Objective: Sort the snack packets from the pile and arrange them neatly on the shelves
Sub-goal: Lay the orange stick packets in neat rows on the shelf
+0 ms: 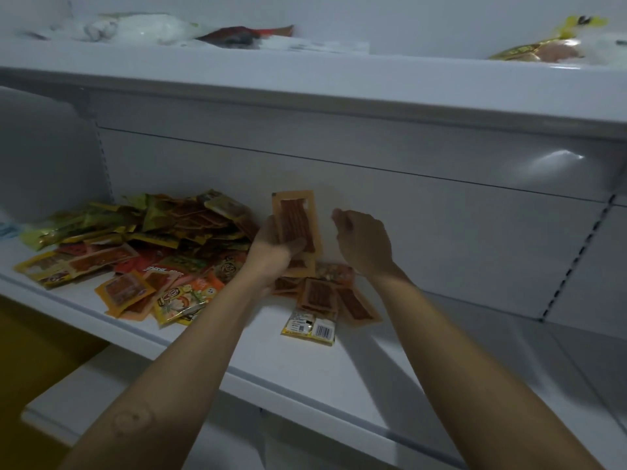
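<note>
An orange snack packet [297, 220] with a clear window showing brown strips is being held upright by the left hand [274, 252], above the middle shelf [339, 368] and in front of the white back panel [441, 215]. The packet is being gripped low down, with the thumb being pressed across its front and the fingers being curled behind it. A second orange edge is showing just under the thumb; whether it is being held too cannot be told.

The right hand [363, 244] is being kept just beside the packet, apart from it, with its fingers loosely curled and nothing being held in them.

Directly below the hands, a small group of similar orange strip packets [325, 296] is lying flat and overlapping on the shelf, and a yellow packet with a barcode [310, 327] is lying at the group's front edge, touching it.

To the left, a loose pile of mixed packets [152, 239] in orange, yellow, green and red is being spread across the shelf up to the back panel. A yellow cartoon-printed packet [179, 303] is lying at its front.

Above, the upper shelf [305, 83] is being occupied by a white bag [142, 28], a red packet [244, 33] beside it, and a yellow-wrapped bag [543, 49] far to the right.
</note>
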Action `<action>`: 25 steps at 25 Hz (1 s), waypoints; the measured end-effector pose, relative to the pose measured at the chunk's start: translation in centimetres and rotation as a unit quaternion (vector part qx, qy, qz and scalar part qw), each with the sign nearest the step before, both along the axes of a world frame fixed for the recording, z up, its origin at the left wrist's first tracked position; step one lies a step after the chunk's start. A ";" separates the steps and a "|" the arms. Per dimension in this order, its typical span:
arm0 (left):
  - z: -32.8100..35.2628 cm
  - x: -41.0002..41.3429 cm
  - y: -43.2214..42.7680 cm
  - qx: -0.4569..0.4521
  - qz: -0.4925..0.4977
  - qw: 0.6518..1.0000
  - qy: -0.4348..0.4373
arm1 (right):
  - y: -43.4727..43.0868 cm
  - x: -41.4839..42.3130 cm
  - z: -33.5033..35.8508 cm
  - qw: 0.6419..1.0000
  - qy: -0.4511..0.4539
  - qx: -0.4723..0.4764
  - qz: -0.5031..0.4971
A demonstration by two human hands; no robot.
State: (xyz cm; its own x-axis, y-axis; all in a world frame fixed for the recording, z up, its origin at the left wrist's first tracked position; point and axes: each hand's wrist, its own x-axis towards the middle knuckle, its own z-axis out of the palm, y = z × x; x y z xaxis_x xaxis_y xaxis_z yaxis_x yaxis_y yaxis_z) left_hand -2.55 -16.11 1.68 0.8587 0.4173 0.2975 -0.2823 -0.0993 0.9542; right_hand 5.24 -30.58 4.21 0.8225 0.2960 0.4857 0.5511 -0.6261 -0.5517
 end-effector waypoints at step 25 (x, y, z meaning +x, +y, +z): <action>-4.8 -0.1 0.0 0.001 -0.029 0.961 0.275 | 1.8 1.6 -8.4 0.957 0.291 -0.015 0.004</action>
State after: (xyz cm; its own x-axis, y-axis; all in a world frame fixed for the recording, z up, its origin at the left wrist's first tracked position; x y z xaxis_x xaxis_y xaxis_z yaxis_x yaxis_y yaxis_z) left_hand -2.61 -16.16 -3.16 0.9080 0.3639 -0.2077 0.2598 -0.1000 0.9605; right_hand 6.87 -28.81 -4.23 0.9489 0.3094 -0.0622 0.1606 -0.6431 -0.7487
